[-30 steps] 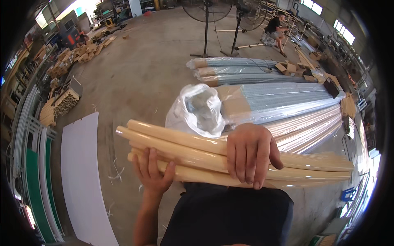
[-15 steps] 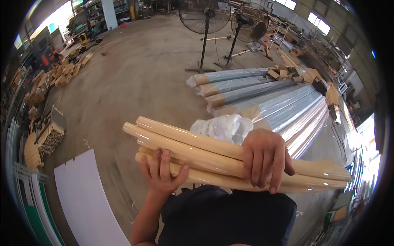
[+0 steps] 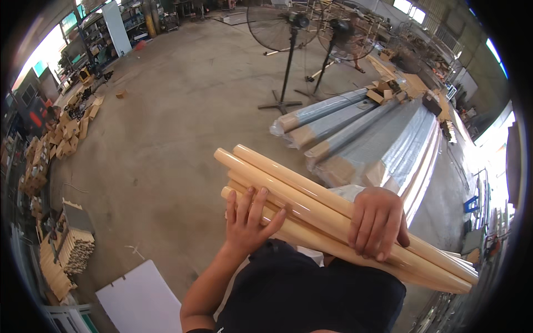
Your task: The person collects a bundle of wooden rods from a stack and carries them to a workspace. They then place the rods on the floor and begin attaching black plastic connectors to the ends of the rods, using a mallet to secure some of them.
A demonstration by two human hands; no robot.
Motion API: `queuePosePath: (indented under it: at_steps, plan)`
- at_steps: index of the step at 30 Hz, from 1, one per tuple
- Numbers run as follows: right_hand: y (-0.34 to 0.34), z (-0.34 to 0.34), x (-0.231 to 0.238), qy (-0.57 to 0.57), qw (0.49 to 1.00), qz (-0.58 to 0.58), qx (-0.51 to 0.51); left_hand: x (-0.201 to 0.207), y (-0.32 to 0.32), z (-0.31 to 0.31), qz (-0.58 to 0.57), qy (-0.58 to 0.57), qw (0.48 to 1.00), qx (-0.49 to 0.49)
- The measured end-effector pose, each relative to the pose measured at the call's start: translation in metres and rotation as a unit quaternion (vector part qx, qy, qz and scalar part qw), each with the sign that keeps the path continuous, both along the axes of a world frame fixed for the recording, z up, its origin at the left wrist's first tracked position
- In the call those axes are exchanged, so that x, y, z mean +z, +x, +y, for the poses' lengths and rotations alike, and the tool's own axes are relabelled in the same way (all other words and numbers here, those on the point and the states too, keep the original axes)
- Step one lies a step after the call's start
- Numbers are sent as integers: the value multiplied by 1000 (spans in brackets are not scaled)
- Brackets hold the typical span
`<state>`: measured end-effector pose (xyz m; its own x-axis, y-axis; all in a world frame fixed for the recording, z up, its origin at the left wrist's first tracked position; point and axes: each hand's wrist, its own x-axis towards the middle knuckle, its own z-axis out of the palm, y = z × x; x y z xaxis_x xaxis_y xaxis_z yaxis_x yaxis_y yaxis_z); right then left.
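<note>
Several long, glossy tan tubes [image 3: 302, 194] lie in a bundle across the front of my body, slanting from upper left down to the right. My left hand [image 3: 250, 222] grips the bundle near its left end, fingers spread over the lower tubes. Farther along, my right hand [image 3: 377, 223] wraps over the tubes from above, its fingers bent round them. The left ends are uneven, with two tubes sticking out past the others. Parts of the lower tubes are hidden behind my hands.
Long plastic-wrapped packages [image 3: 366, 130] lie on the floor ahead right. Beyond them stand two black pedestal fans [image 3: 288, 61], with a person [image 3: 355, 50] partly hidden behind. Cardboard pieces [image 3: 66, 136] are heaped at left, near stacked tan lengths [image 3: 76, 252]. A white panel [image 3: 141, 299] lies lower left.
The tube bundle and both hands have shifted right in view, and the bundle now slants more steeply down to the right. The surroundings have turned in view too. Both hands keep their hold.
</note>
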<state>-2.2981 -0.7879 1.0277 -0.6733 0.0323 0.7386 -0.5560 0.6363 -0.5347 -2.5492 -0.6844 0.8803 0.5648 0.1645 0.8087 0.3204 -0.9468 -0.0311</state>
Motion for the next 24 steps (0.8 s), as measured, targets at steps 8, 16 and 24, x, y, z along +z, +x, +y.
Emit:
queuePosePath:
  at_steps: [8, 16, 24]
  plan:
    - [4, 300, 25, 7, 999, 22, 40, 29, -7, 282, -29, 52, 996, 62]
    - [24, 557, 15, 8, 999, -7, 50, 2, 21, 539, -72, 60, 993, 74]
    - [86, 785, 24, -24, 997, -15, -72, 9, 105, 822, -50, 18, 996, -65]
